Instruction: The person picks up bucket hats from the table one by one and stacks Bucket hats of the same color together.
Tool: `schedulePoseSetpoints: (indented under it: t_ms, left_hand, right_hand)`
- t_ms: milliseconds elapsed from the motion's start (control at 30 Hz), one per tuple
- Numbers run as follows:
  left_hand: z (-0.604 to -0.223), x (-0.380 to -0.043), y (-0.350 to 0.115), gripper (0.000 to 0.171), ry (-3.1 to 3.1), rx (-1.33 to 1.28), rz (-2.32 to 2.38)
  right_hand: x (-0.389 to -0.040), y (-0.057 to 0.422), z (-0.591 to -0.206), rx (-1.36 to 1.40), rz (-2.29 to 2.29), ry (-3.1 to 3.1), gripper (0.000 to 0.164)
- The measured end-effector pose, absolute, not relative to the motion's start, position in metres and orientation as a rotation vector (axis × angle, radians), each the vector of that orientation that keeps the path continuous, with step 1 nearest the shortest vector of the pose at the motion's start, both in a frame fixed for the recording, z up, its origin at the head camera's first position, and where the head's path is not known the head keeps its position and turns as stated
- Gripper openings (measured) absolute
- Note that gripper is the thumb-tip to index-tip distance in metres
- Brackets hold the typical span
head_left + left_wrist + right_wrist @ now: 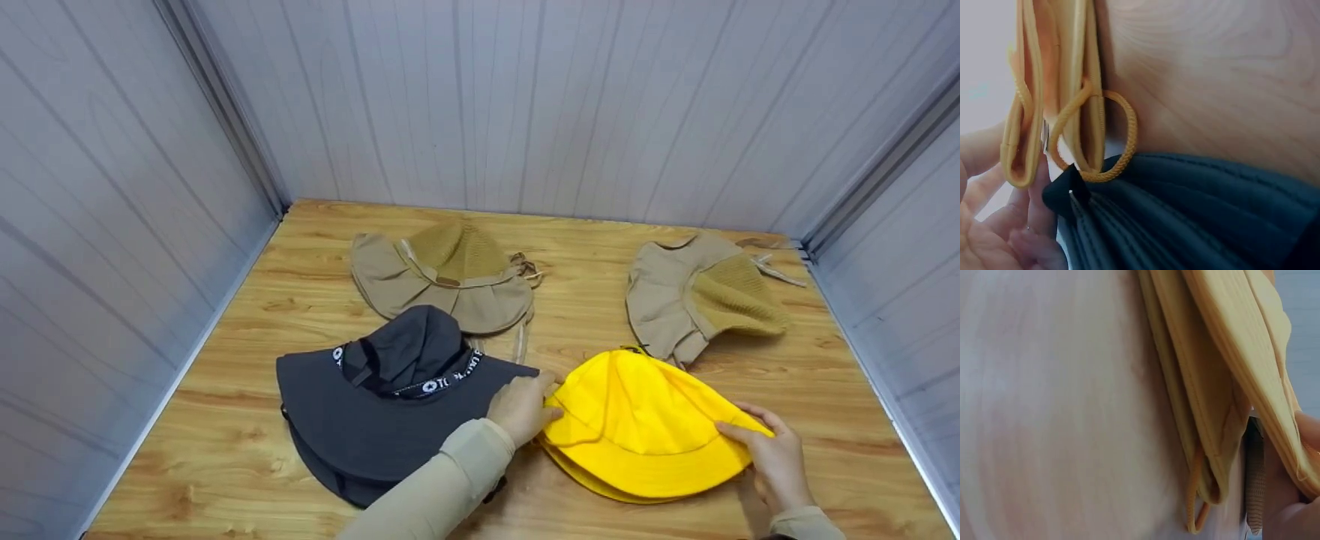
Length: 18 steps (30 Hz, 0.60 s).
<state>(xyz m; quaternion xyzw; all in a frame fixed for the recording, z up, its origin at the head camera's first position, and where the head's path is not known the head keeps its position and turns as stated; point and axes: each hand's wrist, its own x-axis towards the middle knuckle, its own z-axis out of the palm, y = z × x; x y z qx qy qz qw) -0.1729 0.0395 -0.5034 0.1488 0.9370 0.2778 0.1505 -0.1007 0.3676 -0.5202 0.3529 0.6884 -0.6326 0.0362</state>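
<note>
A yellow bucket hat (pixel 637 420) lies folded flat at the front right, crown pointing away. My left hand (pixel 521 405) grips its left brim corner, thumb on top. My right hand (pixel 776 454) pinches the right brim corner. In the left wrist view a yellow cord loop (pixel 1131 129) hangs from the brim near the fingers (pixel 1010 214). In the right wrist view the layered brim (pixel 1241 349) shows with the right thumb (pixel 1309 430) on it. Right beside the left hand lies a dark grey wide-brimmed hat (pixel 405 435) with a lettered band inside.
Behind, a tan hat with a ruffled brim (pixel 457 277) lies at the middle, and another ruffled tan hat (pixel 705 292) on its side at the right. Pale panels (pixel 525 105) wall the wooden table (pixel 217 420) at the back and both sides.
</note>
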Motion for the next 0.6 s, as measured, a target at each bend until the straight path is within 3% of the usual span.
schedulePoseSetpoints:
  t_ms: [233, 433, 600]
  left_hand:
    - [-0.503, -0.171, 0.043, 0.041, 2.796, 0.565, 0.604]
    - [-0.495, -0.164, 0.049, 0.036, 2.831, 0.615, 0.354]
    - [-0.485, -0.157, 0.061, 0.047, 2.854, 0.652, 0.142]
  right_hand:
    - [-0.106, 0.369, -0.522, 1.062, -1.759, 2.230, 0.087]
    - [-0.106, 0.371, -0.518, 0.997, -1.665, 2.284, 0.086]
    - [-0.108, 0.369, -0.512, 0.842, -1.423, 2.421, 0.079]
